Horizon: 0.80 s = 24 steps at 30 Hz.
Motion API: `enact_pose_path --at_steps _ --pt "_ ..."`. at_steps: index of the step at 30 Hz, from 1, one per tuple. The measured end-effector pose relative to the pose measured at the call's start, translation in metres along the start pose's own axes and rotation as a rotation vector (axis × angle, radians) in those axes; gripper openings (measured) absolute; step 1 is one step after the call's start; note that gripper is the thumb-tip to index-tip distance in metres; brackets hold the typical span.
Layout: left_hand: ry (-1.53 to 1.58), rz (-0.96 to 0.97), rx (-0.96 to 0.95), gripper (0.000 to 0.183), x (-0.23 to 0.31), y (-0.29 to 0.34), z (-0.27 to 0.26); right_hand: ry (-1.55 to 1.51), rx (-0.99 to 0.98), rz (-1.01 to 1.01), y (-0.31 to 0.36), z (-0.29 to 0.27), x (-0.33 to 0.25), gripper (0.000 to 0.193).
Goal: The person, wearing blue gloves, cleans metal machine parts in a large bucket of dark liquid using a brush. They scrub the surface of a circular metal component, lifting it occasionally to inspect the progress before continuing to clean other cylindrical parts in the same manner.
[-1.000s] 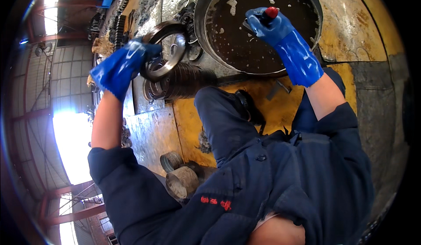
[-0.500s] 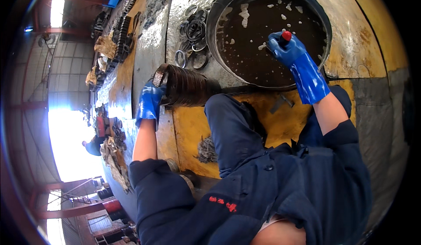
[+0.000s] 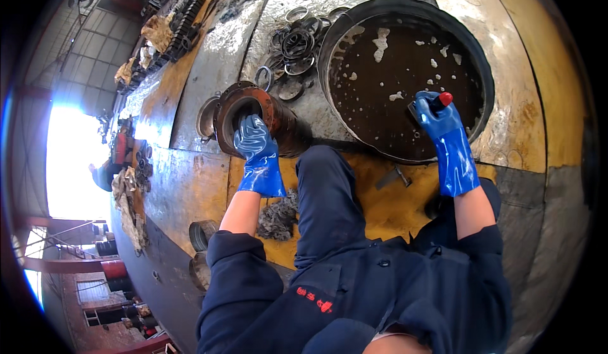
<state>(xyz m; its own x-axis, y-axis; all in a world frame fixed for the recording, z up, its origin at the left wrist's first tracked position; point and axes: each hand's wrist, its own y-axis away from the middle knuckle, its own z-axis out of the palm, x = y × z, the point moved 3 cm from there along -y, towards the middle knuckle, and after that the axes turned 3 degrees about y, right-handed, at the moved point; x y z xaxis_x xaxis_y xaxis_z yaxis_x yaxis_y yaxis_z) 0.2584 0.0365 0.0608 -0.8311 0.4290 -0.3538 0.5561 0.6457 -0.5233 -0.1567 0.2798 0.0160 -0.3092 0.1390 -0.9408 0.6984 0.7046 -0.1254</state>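
My left hand (image 3: 254,141), in a wet blue rubber glove, lies over the near rim of a rusty metal cylinder (image 3: 281,118), its fingers reaching into the round mouth. The cylinder has a flanged end and a ridged outer wall, and its mouth tilts up towards me. A tool with a red handle (image 3: 446,98) is gripped in my gloved right hand (image 3: 436,118); its dark working end is mostly hidden. That hand hangs over the near right part of a large round metal pan (image 3: 324,69) of dark liquid with patches of foam.
Metal rings (image 3: 297,43) lie heaped left of the pan. By my knee are a grey tangled wad (image 3: 277,218) and a flat metal tool (image 3: 391,178). Two short metal sleeves (image 3: 202,233) sit near my left elbow. A loose ring (image 3: 207,116) lies beyond the cylinder.
The cylinder's mouth has turned up into view, and my left hand has shifted from its end into the opening. My right hand still holds the red-handled tool over the pan. The whole view has shifted.
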Motion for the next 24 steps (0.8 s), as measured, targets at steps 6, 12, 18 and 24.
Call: enact_pose_path --at_steps 6,12,18,24 --pt "0.084 -0.021 -0.19 0.074 -0.04 -0.003 0.03 0.006 -0.037 0.028 -0.004 0.001 0.012 0.024" --pt "0.238 -0.181 -0.712 0.074 -0.05 -0.043 0.018 0.017 -0.081 0.041 -0.001 0.005 0.003 0.025" --pt "0.259 -0.178 -0.732 0.074 -0.045 -0.055 0.014 0.037 -0.036 0.072 0.001 0.009 -0.006 0.023" --pt "0.239 -0.175 -0.704 0.073 -0.056 -0.057 0.03 0.019 -0.094 0.063 0.001 0.011 -0.021 0.023"
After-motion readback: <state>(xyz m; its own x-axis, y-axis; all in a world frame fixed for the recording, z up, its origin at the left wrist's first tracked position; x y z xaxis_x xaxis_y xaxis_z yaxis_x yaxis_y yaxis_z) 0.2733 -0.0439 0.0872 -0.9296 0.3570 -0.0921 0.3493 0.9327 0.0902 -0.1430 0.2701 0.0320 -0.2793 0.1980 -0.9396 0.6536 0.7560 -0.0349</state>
